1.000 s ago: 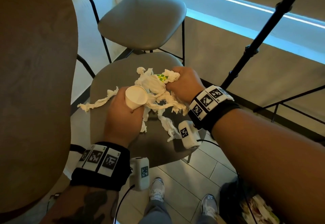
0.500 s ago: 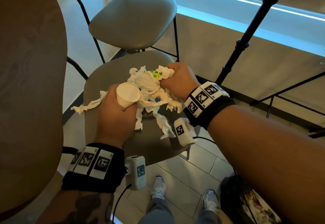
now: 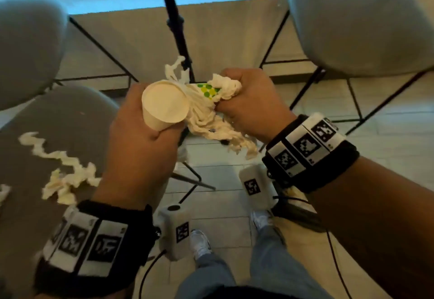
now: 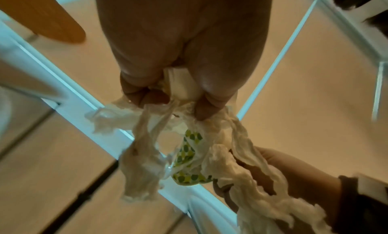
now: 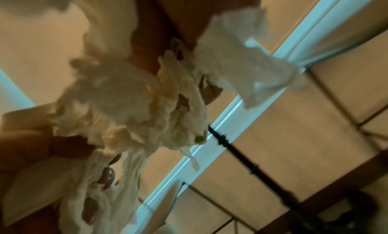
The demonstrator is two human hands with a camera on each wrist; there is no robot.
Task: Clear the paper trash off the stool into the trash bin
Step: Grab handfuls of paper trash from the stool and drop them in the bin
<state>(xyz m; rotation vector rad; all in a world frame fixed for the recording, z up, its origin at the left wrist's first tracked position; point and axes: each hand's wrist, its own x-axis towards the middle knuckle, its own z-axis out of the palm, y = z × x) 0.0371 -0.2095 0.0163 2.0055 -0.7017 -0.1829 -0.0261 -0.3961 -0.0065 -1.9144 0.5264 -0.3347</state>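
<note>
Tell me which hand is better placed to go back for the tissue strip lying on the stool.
Left, probably. The left hand is right beside the twisted tissue strip on the stool, though it already grips the paper cup. The right hand, full of crumpled tissue, is out past the seat edge.

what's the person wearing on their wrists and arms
Both forearms are bare, without sleeves. Each of the left hand and right hand has a black fabric wristband bearing white tiles with black square-code markers, plus a white boxy camera unit with its own marker and a black cable.
</note>
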